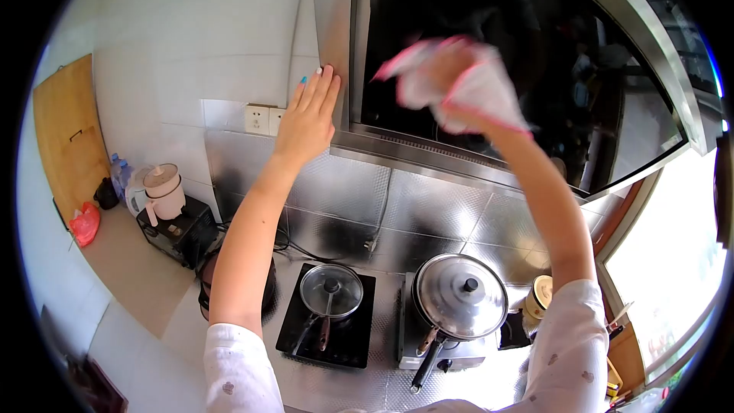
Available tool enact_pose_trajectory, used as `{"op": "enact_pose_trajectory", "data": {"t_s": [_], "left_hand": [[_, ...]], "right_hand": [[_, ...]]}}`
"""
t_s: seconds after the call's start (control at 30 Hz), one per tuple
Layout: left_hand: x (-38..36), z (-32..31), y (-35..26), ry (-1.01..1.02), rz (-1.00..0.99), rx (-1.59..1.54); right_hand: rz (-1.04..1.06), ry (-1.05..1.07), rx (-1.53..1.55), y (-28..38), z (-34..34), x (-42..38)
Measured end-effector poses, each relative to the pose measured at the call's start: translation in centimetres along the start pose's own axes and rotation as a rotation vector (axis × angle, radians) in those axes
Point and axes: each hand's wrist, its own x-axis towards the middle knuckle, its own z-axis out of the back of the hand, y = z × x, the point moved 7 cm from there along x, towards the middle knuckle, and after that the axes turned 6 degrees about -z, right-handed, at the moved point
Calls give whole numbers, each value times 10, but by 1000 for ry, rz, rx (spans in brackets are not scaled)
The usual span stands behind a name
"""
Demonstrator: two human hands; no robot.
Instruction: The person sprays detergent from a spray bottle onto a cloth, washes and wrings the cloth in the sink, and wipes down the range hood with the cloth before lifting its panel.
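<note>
A white cloth with a pink edge (pixel 489 88), blurred by motion, is in my right hand (pixel 451 69) against the glossy black panel of the range hood (pixel 566 53). The cloth covers part of that hand. My left hand (pixel 310 118) lies flat with its fingers stretched out, fingertips on the steel side edge of the hood (pixel 334 30). It holds nothing.
Below are a lidded pan (pixel 331 294) on a black cooktop (pixel 355 344) and a larger lidded pan (pixel 459 298) on a stove. A pink appliance (pixel 163 191) stands on a black box at left. Wall sockets (pixel 264 120) are beside my left hand. A window is at right.
</note>
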Motion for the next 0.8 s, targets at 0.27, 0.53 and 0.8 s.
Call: {"op": "enact_pose_trajectory", "data": {"t_s": [0.27,0.53,0.8], "left_hand": [[-1,-14,-3,41,67,-53],[4,-32,-15,-45,129,-23],[3,-41,-17,-67,117,154]], "right_hand": [[256,-1581,-1240,7,79,-19],[1086,-293,-908,-2,-58,11],[815,-243,-1285,-33,43,-51]]}}
